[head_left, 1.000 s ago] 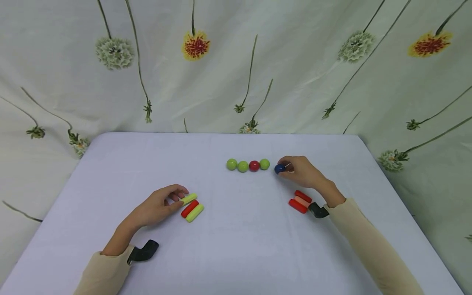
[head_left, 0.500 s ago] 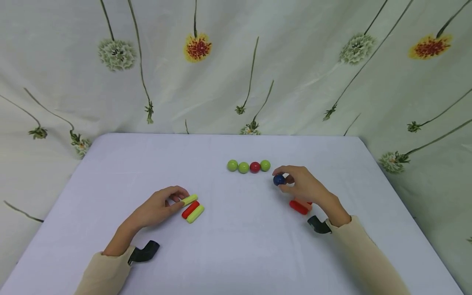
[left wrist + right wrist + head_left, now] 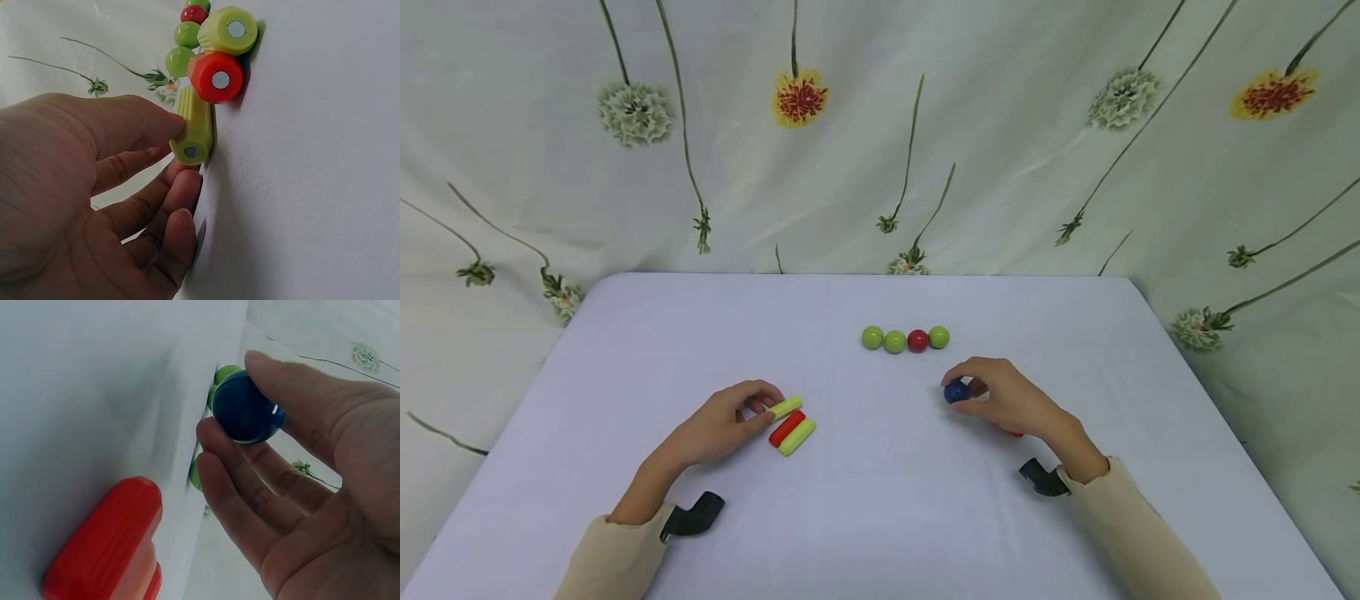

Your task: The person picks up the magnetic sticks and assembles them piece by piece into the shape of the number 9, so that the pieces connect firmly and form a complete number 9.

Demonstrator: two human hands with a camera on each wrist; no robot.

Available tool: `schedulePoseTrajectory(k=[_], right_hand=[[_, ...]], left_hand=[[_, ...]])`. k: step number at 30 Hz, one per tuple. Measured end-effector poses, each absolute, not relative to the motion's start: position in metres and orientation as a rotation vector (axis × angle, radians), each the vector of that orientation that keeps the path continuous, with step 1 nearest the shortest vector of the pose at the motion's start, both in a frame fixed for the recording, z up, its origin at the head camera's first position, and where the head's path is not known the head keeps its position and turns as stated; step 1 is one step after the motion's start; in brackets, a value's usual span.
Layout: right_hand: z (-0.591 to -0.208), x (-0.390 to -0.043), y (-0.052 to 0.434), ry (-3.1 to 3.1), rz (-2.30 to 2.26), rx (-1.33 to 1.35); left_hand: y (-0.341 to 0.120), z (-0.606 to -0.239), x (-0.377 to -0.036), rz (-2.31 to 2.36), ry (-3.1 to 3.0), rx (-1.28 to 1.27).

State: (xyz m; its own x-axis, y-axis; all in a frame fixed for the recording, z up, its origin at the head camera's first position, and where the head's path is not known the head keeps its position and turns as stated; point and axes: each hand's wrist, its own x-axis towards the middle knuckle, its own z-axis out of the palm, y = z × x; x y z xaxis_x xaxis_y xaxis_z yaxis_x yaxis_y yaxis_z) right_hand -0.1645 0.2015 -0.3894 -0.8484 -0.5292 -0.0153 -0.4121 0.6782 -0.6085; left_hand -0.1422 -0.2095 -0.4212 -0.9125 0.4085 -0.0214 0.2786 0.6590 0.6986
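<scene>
L hand (image 3: 721, 423) fwd in pinch grip, R hand (image 3: 1009, 398) ditto, the two well apart

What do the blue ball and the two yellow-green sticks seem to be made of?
Blue ball: perhaps glossy metal or hard plastic, given its bright highlight. Yellow-green sticks: probably satin plastic, from their ridges and soft sheen; their silvery end discs look metallic.

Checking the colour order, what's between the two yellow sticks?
A red stick lies between the held yellow stick and the other yellow stick, as the head view shows.
</scene>
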Motion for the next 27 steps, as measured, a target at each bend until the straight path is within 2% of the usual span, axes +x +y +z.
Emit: schedulePoseTrajectory(k=[12,27], right_hand=[[-0.397,-0.162,0.195,2.831,-0.719,-0.889],[-0.402,-0.161,0.193,2.826,-0.691,-0.856]], left_hand=[[-0.210,-0.422,-0.142,1.063,2.733,0.542],[-0.202,-0.426,-0.141,1.030,2.824,0.531]])
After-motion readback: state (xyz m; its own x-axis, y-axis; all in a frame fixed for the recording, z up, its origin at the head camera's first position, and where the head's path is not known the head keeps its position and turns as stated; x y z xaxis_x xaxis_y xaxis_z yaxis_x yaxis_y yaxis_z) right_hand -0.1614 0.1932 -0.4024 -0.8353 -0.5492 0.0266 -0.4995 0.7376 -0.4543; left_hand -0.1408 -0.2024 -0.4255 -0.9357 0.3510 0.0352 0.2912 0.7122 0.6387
